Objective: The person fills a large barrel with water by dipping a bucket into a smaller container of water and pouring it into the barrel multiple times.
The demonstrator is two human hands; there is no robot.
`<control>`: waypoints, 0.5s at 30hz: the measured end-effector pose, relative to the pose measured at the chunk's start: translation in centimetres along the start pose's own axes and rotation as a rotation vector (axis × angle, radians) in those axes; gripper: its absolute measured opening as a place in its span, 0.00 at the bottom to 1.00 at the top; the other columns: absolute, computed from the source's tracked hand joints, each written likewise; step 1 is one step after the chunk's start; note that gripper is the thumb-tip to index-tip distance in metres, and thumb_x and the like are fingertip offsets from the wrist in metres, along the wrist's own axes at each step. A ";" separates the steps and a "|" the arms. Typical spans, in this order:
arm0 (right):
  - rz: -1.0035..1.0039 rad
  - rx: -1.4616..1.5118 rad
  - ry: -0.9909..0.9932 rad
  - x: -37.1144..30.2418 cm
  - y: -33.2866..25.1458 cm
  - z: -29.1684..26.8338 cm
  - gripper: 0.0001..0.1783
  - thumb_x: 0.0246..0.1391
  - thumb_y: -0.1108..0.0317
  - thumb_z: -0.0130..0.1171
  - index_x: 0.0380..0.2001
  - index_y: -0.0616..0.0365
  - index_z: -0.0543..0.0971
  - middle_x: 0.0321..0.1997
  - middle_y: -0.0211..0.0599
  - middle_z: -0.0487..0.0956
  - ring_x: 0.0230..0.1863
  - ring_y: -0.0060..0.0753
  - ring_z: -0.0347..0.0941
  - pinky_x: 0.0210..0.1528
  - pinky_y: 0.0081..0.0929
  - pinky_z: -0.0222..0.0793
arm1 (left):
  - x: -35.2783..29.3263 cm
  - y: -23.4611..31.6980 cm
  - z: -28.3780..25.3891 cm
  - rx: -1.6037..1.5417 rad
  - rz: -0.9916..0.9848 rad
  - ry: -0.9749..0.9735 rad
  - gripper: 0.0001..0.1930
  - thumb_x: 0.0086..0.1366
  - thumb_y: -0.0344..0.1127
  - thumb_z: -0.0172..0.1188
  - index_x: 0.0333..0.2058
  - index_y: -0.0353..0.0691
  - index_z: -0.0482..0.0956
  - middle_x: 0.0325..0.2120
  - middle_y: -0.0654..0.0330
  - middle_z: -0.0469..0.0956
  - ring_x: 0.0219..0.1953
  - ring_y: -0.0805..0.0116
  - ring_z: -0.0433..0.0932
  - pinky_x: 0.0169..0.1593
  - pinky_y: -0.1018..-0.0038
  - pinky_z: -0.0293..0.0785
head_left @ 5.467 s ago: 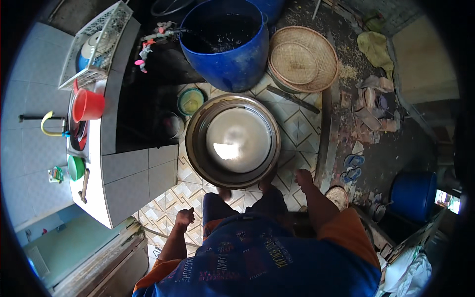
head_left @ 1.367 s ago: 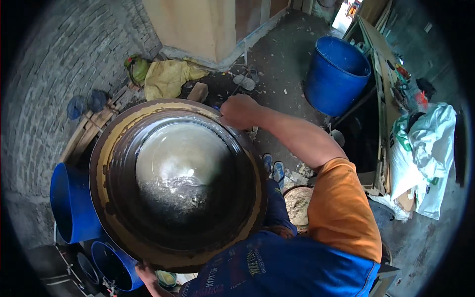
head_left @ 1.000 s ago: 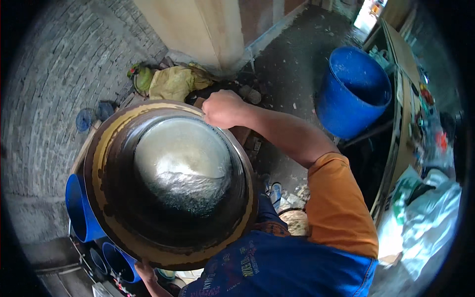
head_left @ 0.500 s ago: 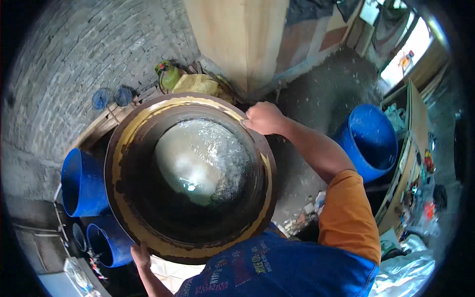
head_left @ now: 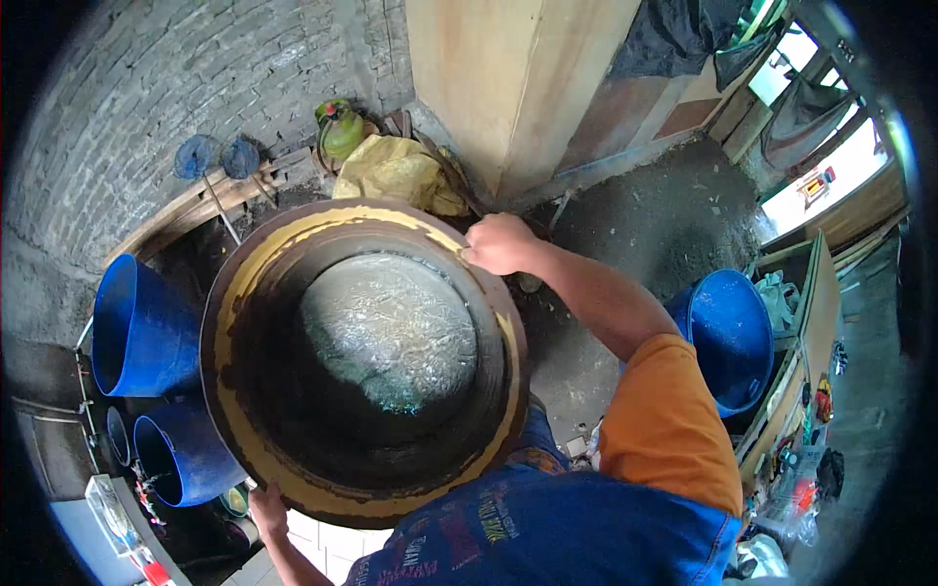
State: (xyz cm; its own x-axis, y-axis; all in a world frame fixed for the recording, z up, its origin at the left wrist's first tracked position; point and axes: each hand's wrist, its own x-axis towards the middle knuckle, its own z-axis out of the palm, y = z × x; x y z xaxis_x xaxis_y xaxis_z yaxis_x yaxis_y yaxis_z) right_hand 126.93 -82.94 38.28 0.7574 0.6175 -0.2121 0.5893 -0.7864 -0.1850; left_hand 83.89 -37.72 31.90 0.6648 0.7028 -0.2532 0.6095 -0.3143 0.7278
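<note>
A large round wok-like pan (head_left: 278,469) with a dark inside and a brown rim streaked with yellow is in front of my body. Pale, rippled, shining liquid (head_left: 391,322) shows in its middle. My right hand (head_left: 503,244) is closed on the far right part of the rim, its arm stretched across. At the near left edge, my left hand (head_left: 268,513) grips the rim, with its fingers partly hidden. What supports the pan underneath cannot be seen.
Blue barrels (head_left: 147,327) stand at the left, and another blue barrel (head_left: 731,342) at the right. Two dark mesh strainers (head_left: 195,156) lean by the brick wall. A yellow sack (head_left: 396,174) lies beside a green gas cylinder (head_left: 342,135). Wooden shelving (head_left: 816,303) borders the right side.
The camera view has shifted. The liquid's surface has changed from sloshing to finely rippled, and its bright patch has moved. Both hands keep their hold on the rim.
</note>
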 end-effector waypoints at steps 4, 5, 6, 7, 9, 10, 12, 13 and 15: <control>-0.021 0.106 -0.085 2.9 0.8 0.5 0.12 0.45 0.66 0.52 0.28 0.57 0.82 0.28 0.47 0.80 0.32 0.47 0.78 0.36 0.43 0.73 | -3.4 -3.7 1.2 -0.117 -0.141 0.073 0.11 0.60 0.32 0.55 0.39 0.31 0.72 0.30 0.58 0.76 0.28 0.69 0.74 0.28 0.70 0.70; -0.055 0.155 -0.073 3.8 0.7 1.3 0.11 0.44 0.67 0.52 0.27 0.57 0.83 0.28 0.48 0.80 0.33 0.46 0.78 0.37 0.42 0.74 | -3.6 -7.1 -0.2 -0.062 -0.225 0.028 0.13 0.61 0.31 0.56 0.44 0.33 0.71 0.36 0.59 0.77 0.32 0.67 0.75 0.30 0.71 0.71; -0.081 0.163 -0.081 4.7 1.8 2.4 0.12 0.44 0.67 0.52 0.27 0.59 0.82 0.30 0.50 0.80 0.34 0.48 0.78 0.37 0.43 0.74 | -4.2 -4.8 1.8 -0.075 -0.291 0.025 0.14 0.60 0.32 0.58 0.42 0.32 0.72 0.36 0.59 0.77 0.32 0.67 0.74 0.33 0.69 0.71; -0.114 0.180 -0.089 5.3 2.8 3.5 0.12 0.44 0.67 0.51 0.27 0.62 0.82 0.31 0.52 0.80 0.35 0.51 0.78 0.38 0.44 0.74 | -5.4 -1.3 3.5 -0.084 -0.362 0.035 0.15 0.59 0.32 0.60 0.41 0.30 0.72 0.36 0.58 0.77 0.33 0.67 0.73 0.35 0.68 0.70; -0.166 0.202 -0.078 5.8 1.8 1.2 0.12 0.42 0.68 0.51 0.27 0.62 0.82 0.32 0.52 0.80 0.35 0.51 0.78 0.38 0.44 0.74 | -7.9 -1.5 3.5 -0.163 -0.389 0.143 0.12 0.60 0.35 0.61 0.35 0.36 0.68 0.28 0.60 0.72 0.29 0.68 0.70 0.29 0.67 0.67; -0.208 0.204 -0.076 5.9 1.4 0.7 0.12 0.41 0.69 0.51 0.27 0.63 0.82 0.32 0.52 0.80 0.35 0.51 0.78 0.38 0.44 0.74 | -8.3 -4.4 2.5 -0.165 -0.423 0.191 0.13 0.60 0.36 0.61 0.35 0.39 0.65 0.27 0.60 0.69 0.27 0.69 0.69 0.27 0.66 0.65; -0.230 0.194 -0.078 7.3 2.5 1.8 0.12 0.41 0.70 0.51 0.27 0.63 0.82 0.32 0.52 0.80 0.35 0.52 0.78 0.38 0.43 0.74 | -7.8 -4.7 3.7 -0.094 -0.433 0.135 0.15 0.61 0.38 0.61 0.36 0.40 0.63 0.26 0.60 0.67 0.26 0.69 0.67 0.25 0.66 0.63; -0.262 0.171 -0.090 7.9 2.9 2.5 0.12 0.40 0.70 0.52 0.27 0.64 0.81 0.32 0.53 0.80 0.35 0.52 0.78 0.38 0.43 0.75 | -7.7 -4.9 4.4 -0.108 -0.454 0.181 0.16 0.60 0.38 0.61 0.37 0.40 0.62 0.26 0.61 0.67 0.25 0.69 0.67 0.24 0.66 0.63; -0.271 0.146 -0.131 8.7 4.0 3.6 0.12 0.41 0.69 0.52 0.27 0.64 0.81 0.32 0.53 0.80 0.35 0.52 0.78 0.38 0.43 0.74 | -7.2 -3.8 5.9 -0.130 -0.487 0.224 0.18 0.60 0.39 0.62 0.37 0.41 0.61 0.26 0.62 0.66 0.24 0.69 0.66 0.24 0.66 0.62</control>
State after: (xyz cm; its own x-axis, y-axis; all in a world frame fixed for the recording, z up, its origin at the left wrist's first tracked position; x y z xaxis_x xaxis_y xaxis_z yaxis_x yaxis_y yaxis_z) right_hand 134.86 -80.61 32.20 0.5309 0.8078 -0.2560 0.7108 -0.5890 -0.3846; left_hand 79.35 -45.33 27.15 0.2026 0.8703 -0.4489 0.7559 0.1524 0.6367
